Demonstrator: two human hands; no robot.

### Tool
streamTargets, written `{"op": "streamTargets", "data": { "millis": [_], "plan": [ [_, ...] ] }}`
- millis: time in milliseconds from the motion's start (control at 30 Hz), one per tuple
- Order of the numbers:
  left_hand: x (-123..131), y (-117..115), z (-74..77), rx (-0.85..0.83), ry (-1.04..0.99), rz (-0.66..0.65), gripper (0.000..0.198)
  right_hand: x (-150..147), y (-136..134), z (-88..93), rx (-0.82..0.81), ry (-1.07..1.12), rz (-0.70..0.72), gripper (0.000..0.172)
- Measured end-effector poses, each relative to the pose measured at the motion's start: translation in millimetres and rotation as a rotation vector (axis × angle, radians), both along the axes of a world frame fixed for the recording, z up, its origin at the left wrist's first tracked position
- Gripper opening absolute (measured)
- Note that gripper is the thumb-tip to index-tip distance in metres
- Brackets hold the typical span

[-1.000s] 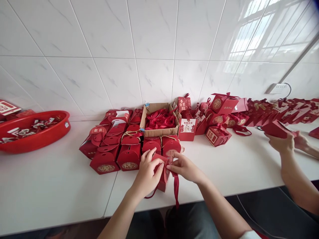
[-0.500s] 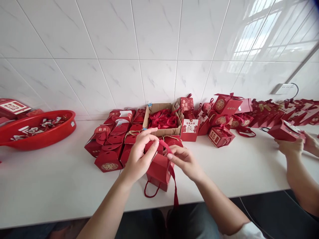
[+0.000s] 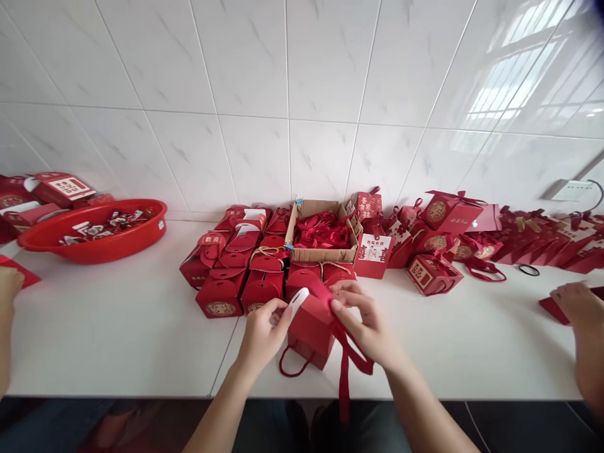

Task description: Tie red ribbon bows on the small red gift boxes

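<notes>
In front of me stands a small red gift box with a red cord handle hanging on its near side. My left hand pinches a white-backed flap with a slot, at the top of this box. A red ribbon is gripped between the thumb and fingers of my right hand. One stretch of ribbon runs up over the box top, and its loose tails droop past the table edge. The fingers partly cover the box's top.
Closed red boxes cluster behind my hands, beside a cardboard box of ribbons. Left is a red basin of wrapped sweets; right are finished-looking boxes. Other people's hands show at the left edge and right edge.
My left hand has come down, and the white flap now shows in its fingers. My right hand holds the ribbon, whose tails have swung right. The view has shifted left.
</notes>
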State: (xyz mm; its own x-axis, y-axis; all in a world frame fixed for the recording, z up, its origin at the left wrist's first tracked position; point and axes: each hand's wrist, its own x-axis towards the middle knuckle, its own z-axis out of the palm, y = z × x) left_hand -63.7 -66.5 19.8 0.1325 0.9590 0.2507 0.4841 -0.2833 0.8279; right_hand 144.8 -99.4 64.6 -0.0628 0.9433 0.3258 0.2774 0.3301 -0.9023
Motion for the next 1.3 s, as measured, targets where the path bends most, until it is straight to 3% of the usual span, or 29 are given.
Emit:
{"op": "streamTargets", "data": {
  "millis": [200, 433, 1300],
  "plan": [
    [-2, -9, -4.1, -0.018, -0.075, 0.039, 0.026, -17, 16, -28.4, -0.158, -0.26, 0.02, 0.031],
    [-2, -10, -5.0, -0.034, -0.126, 0.005, 0.026, -18, 15, -24.7, -0.134, -0.101, 0.106, 0.032],
    [-2, -8, -8.5, -0.06, -0.158, 0.027, 0.025, -23, 19, -31.4, -0.149, -0.108, 0.081, 0.03]
  ]
}}
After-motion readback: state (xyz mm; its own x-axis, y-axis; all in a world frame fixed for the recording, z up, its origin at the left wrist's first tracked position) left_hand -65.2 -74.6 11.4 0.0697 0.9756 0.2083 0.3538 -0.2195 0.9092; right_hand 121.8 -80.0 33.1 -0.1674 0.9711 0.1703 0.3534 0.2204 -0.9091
